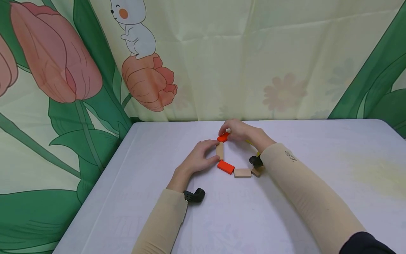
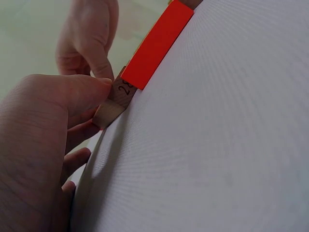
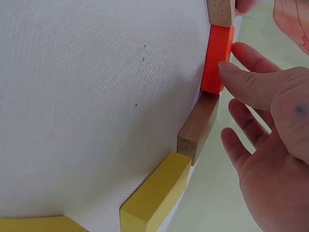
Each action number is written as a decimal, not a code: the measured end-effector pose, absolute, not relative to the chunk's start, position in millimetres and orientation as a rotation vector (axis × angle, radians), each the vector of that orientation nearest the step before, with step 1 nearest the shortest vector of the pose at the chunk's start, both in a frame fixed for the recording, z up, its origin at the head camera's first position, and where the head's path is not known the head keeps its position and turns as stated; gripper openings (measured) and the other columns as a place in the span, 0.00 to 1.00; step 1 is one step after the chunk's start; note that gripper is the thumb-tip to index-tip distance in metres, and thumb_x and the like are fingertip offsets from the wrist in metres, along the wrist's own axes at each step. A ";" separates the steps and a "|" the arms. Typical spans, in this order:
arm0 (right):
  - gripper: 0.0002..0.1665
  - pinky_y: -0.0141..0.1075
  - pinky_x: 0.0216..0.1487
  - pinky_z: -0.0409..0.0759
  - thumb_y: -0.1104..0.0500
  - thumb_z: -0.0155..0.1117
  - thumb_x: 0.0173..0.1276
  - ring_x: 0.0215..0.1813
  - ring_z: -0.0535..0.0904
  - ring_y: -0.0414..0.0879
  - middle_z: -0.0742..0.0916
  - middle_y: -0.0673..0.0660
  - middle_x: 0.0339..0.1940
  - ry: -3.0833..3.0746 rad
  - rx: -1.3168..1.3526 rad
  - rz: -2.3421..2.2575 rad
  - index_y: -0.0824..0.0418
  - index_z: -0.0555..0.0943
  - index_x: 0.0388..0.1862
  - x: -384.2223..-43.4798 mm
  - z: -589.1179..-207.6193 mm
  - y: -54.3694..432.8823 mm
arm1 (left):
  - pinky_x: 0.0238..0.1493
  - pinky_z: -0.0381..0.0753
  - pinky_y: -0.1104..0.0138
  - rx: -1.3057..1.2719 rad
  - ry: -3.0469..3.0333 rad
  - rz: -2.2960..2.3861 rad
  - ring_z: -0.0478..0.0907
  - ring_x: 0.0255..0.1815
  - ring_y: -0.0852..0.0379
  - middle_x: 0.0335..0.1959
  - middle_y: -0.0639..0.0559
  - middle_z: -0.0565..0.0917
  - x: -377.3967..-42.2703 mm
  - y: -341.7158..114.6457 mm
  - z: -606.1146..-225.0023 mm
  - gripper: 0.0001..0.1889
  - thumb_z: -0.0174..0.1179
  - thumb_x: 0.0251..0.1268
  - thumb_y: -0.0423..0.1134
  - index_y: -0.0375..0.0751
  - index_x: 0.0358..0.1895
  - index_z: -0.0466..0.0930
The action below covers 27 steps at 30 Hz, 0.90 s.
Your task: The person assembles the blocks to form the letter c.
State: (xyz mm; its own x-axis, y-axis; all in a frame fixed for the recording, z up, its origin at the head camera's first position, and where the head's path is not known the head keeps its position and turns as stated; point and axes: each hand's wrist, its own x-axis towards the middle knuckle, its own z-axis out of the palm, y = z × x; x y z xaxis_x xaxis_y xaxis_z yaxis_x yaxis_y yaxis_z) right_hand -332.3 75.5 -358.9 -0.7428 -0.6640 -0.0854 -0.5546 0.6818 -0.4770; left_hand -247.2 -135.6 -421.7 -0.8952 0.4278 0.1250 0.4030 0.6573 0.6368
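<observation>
Small red, yellow and plain wooden blocks lie end to end in a ring on the white tabletop. My left hand [image 1: 200, 156] grips a wooden block [image 1: 220, 151] on the ring's left side, thumb and forefinger at its two ends. On the far side, my right hand [image 1: 239, 131] pinches a red block [image 3: 218, 58] between thumb and forefinger. That red block meets the left hand's block at one end and a brown wooden block [image 3: 199, 123] at the other. A second red block [image 1: 226, 167] lies close by the left thumb.
The near side of the ring has a pale wooden block [image 1: 242, 173] and another wooden block [image 1: 256, 172], partly behind the right wrist camera [image 1: 255, 161]. A yellow block [image 3: 157, 188] continues the far right side. A printed curtain [image 1: 222, 63] hangs behind the white table [image 1: 142, 218].
</observation>
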 end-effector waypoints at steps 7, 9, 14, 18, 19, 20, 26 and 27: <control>0.22 0.52 0.67 0.69 0.76 0.57 0.66 0.62 0.72 0.59 0.83 0.60 0.55 2.645 -0.956 -0.636 0.59 0.87 0.52 -331.8 -359.2 76.8 | 0.73 0.62 0.55 0.703 2.826 1.075 0.64 0.73 0.53 0.70 0.52 0.73 -247.2 -135.3 -422.6 0.30 0.63 0.67 0.47 0.48 0.71 0.73; 0.22 0.52 0.67 0.69 0.77 0.56 0.67 0.62 0.72 0.59 0.83 0.60 0.55 2.645 -0.949 -0.638 0.59 0.87 0.52 -331.5 -359.0 77.1 | 0.73 0.62 0.54 0.702 2.826 1.078 0.64 0.73 0.53 0.70 0.52 0.73 -247.1 -135.1 -422.6 0.30 0.63 0.67 0.47 0.48 0.71 0.73; 0.23 0.53 0.67 0.69 0.76 0.56 0.67 0.63 0.71 0.60 0.82 0.60 0.56 2.634 -0.926 -0.645 0.59 0.86 0.53 -330.0 -357.1 77.3 | 0.74 0.60 0.54 0.707 2.828 1.075 0.63 0.73 0.52 0.70 0.51 0.73 -246.9 -134.6 -422.5 0.29 0.63 0.67 0.46 0.47 0.71 0.73; 0.22 0.52 0.66 0.71 0.75 0.56 0.68 0.64 0.70 0.60 0.81 0.61 0.58 2.611 -0.885 -0.684 0.60 0.85 0.56 -329.4 -354.3 78.8 | 0.76 0.56 0.54 0.717 2.832 1.068 0.63 0.73 0.52 0.70 0.51 0.73 -247.4 -134.6 -422.6 0.29 0.63 0.67 0.46 0.46 0.71 0.73; 0.22 0.52 0.66 0.71 0.74 0.56 0.68 0.64 0.70 0.60 0.81 0.61 0.58 2.609 -0.879 -0.693 0.60 0.84 0.57 -329.5 -353.6 79.5 | 0.76 0.56 0.54 0.717 2.832 1.065 0.63 0.73 0.52 0.70 0.51 0.73 -247.5 -134.7 -422.5 0.29 0.63 0.67 0.46 0.46 0.71 0.73; 0.22 0.51 0.66 0.71 0.74 0.57 0.69 0.65 0.70 0.60 0.81 0.61 0.58 2.608 -0.871 -0.701 0.60 0.84 0.57 -329.5 -352.8 80.2 | 0.76 0.55 0.55 0.718 2.833 1.062 0.63 0.73 0.52 0.70 0.51 0.73 -247.5 -134.6 -422.4 0.29 0.63 0.67 0.46 0.46 0.71 0.73; 0.20 0.51 0.62 0.75 0.69 0.59 0.71 0.63 0.71 0.59 0.80 0.62 0.60 2.628 -0.841 -0.707 0.60 0.82 0.60 -329.5 -346.5 87.7 | 0.73 0.61 0.53 0.680 2.829 1.052 0.63 0.73 0.53 0.71 0.52 0.72 -246.5 -134.6 -421.1 0.30 0.63 0.67 0.47 0.49 0.72 0.73; 0.20 0.51 0.61 0.76 0.68 0.59 0.71 0.63 0.71 0.59 0.80 0.62 0.60 2.631 -0.831 -0.708 0.60 0.82 0.61 -329.7 -345.7 89.1 | 0.73 0.62 0.53 0.675 2.828 1.050 0.63 0.73 0.53 0.71 0.52 0.72 -246.4 -134.6 -420.9 0.30 0.63 0.67 0.47 0.49 0.72 0.73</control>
State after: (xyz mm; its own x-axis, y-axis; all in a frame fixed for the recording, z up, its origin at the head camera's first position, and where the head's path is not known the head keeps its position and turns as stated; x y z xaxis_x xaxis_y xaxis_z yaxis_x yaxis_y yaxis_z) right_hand -329.7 89.1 -345.7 -0.7907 -0.5994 -0.1248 -0.4558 0.7123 -0.5337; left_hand -246.4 -134.6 -420.9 -0.9036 0.4160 0.1024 0.3820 0.6742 0.6321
